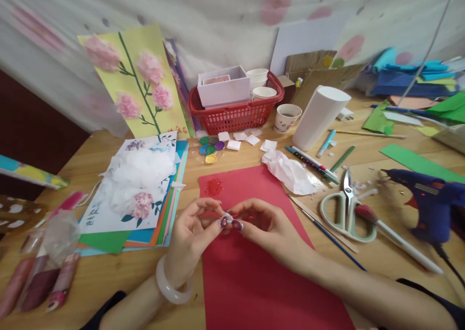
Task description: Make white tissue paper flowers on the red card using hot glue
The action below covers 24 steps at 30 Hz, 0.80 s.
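Note:
Both hands meet above the red paper point(247, 267). My left hand point(198, 228), with a pale bangle point(173, 284) at its wrist, pinches a small white piece point(229, 217) between thumb and fingers. From the other side my right hand point(259, 218) pinches the same piece, thumb tip close to the left thumb. Whether it is cotton or tissue I cannot tell, as the fingers hide most of it. Just beyond the fingers, a palette of red paint point(214, 187) lies on the paper. A crumpled white tissue point(288, 172) touches the paper's upper right edge.
Cotton point(136, 175) lies on stacked sheets at left. Behind stand a red basket point(232, 119), a paper cup point(286, 119) and a white roll point(319, 117). Small paint pots point(209, 159) sit nearby. Scissors point(348, 209), a brush point(334, 233) and a blue glue gun point(428, 199) lie right.

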{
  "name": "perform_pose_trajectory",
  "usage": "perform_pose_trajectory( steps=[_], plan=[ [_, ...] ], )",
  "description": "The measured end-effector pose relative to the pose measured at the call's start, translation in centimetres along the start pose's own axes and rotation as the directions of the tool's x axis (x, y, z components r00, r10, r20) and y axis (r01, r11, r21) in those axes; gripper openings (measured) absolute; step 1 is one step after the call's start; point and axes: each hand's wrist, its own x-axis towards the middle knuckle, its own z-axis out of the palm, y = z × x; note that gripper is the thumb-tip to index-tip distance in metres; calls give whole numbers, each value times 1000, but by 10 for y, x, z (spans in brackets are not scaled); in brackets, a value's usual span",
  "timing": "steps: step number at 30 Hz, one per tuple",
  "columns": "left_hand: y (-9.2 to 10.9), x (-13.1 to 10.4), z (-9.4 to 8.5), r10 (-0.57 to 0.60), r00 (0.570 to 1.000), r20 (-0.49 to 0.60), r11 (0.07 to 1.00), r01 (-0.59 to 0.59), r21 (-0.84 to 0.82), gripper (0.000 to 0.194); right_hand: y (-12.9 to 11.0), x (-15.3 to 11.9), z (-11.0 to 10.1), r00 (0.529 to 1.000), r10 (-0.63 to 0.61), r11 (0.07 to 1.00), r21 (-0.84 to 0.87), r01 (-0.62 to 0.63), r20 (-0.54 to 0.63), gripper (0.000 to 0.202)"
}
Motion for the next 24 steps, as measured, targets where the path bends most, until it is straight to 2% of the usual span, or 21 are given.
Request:
perform_pose_trajectory(
  steps=[3,7,10,12,14,16,20,22,24],
  plan=[
    [0,-2,2,22,1000,1,998,-22,54,23,1,0,3,1000,22,1000,2,-22,16,27],
    [4,-3,3,-28,999,15,1000,28,9,22,0,-1,3,1000,-8,1000,-10,9,14,24],
    [7,0,2,-101,994,50,995,101,-11,21,-2,-2,1,995,-95,985,-141,94,3,18],
    [7,2,2,-174,981,87,985,174,13,22,-2,-2,0,974,-227,923,-315,223,22,12],
    [7,3,2,-250,961,116,968,246,51,27,-2,-1,-1,933,-353,821,-453,347,75,11],
    [7,3,2,-298,947,123,953,289,89,30,0,-1,-3,901,-416,733,-541,413,124,10],
    [8,2,3,-310,945,107,948,297,117,27,5,0,-6,874,-456,614,-653,444,167,12],
    [9,3,4,-305,947,98,948,293,123,23,5,0,-7,871,-464,603,-663,444,161,14],
    [9,3,3,-292,952,91,950,277,145,21,3,0,-7,884,-447,633,-649,422,139,13]
  ],
)
